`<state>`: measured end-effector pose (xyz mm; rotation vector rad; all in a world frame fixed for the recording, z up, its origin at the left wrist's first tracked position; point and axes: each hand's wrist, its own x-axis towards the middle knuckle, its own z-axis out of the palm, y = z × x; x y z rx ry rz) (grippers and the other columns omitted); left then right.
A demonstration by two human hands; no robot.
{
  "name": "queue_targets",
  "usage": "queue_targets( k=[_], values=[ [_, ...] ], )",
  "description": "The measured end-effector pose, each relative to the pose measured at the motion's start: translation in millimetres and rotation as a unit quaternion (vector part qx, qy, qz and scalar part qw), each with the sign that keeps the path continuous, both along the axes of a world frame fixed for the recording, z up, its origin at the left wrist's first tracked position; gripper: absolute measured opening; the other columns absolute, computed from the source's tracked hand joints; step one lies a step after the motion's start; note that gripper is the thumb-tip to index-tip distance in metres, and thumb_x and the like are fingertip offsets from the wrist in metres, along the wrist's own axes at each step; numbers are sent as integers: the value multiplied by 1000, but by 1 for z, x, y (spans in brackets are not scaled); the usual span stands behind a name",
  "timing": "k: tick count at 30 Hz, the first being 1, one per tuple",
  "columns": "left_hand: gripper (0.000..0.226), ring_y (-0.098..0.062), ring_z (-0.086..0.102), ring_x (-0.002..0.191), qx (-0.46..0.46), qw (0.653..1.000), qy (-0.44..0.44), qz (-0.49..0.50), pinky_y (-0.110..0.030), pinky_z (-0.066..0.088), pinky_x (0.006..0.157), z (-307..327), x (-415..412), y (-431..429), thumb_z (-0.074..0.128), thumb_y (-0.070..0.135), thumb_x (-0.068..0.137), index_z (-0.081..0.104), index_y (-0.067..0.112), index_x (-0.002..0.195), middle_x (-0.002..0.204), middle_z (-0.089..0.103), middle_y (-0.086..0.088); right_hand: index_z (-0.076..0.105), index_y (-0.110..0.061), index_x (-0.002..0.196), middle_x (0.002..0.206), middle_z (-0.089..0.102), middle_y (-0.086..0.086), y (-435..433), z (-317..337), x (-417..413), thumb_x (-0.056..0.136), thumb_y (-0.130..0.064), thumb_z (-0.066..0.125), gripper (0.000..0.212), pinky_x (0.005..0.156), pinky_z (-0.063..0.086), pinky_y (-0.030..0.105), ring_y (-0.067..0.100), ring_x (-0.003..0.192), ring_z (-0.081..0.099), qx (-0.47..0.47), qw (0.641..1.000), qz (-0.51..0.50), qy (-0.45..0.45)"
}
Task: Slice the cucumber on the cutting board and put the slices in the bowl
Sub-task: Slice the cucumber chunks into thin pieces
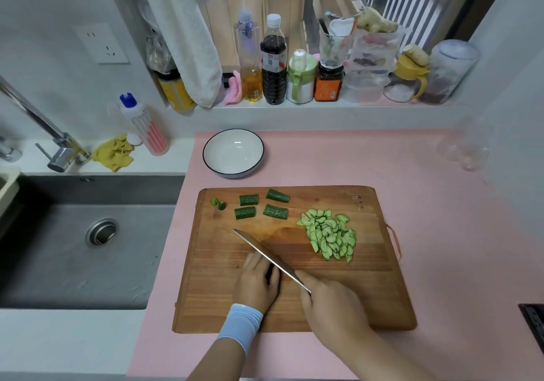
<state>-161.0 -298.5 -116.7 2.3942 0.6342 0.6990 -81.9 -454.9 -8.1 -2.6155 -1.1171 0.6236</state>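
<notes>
Cucumber chunks (275, 211) far left on cutting board (368, 286), slice pile (329, 235) to the right. Firm, wet, prone to rolling: pin by the skin, flat side down. Left hand (256, 283) curled over a dark piece, likely cucumber; right hand (332, 307) gripping knife (265, 251). Bowl (233, 152) just behind.

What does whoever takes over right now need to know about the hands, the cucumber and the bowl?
Left hand: fingers curled on a dark piece, likely cucumber, right beside the blade.
Right hand: grip on the knife, its blade angled across the cutting board.
Done: a pile of slices lies on the board's right side.
Left: four chunks and two end bits sit at the board's far left. The bowl beyond the board is empty, so no slices are in it yet.
</notes>
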Motion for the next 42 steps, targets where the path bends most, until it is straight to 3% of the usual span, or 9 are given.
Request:
queue_targets(
  k=[11,15,21,24,26,30,36,39,42],
  values=[
    [23,-21,59,91,4,1000,-1,-2,-23,46,88,4,0,-1,72,2,78,70,9,100,98,66,-3,41,-44,148,111,71,-4,-3,5,2,104,-40,35,45,82,48,34,21,102,65,-10,1000,5,5],
    [10,-20,57,85,3,1000,3,5,-24,47,83,4,-1,-1,64,10,84,69,10,92,90,63,-2,45,-43,145,108,72,-5,-6,2,4,102,-41,35,44,83,51,35,20,101,65,0,1000,-5,27],
    [8,-12,54,81,0,1000,-23,14,-14,42,81,7,0,-1,61,16,86,66,12,82,85,60,3,56,-40,134,101,73,-4,-2,5,15,102,-38,38,37,77,52,32,20,93,67,9,997,-21,78],
    [7,-13,56,83,-11,1000,-18,16,-18,45,82,4,-1,-1,62,15,86,67,11,84,89,61,3,64,-49,101,80,69,-6,8,5,20,101,-35,40,28,65,46,31,22,82,65,16,992,-24,124],
    [7,-14,57,84,-11,1000,-14,17,-18,45,82,4,-2,-1,62,15,85,67,11,83,89,62,2,58,-49,79,69,62,-8,16,2,23,101,-33,40,33,61,43,32,22,76,64,24,991,-25,132],
    [2,-16,57,83,-8,1000,-6,16,-16,43,83,4,0,-1,68,9,82,67,10,83,88,62,1,63,-38,118,88,72,-5,25,-6,27,98,-37,38,32,75,54,35,18,84,66,31,991,-20,125],
    [11,-14,54,80,-13,1000,-5,17,-7,35,85,5,0,-3,74,2,77,67,10,81,84,62,1,50,-48,133,92,73,-2,14,-7,16,101,-41,36,35,74,54,36,21,86,67,40,997,-6,71],
    [3,-14,54,80,-10,1000,-9,15,-5,32,87,5,0,-2,65,11,83,68,11,82,83,61,0,44,-49,142,95,73,-2,6,-6,10,102,-43,35,41,75,53,35,21,88,67,34,998,-6,51],
    [11,-16,55,80,-15,1000,-1,13,-9,35,86,4,-2,-1,59,17,85,68,12,84,84,62,1,41,-51,143,95,73,-3,0,-2,6,102,-43,34,43,75,53,35,21,89,67,28,999,-1,36]
  ],
)
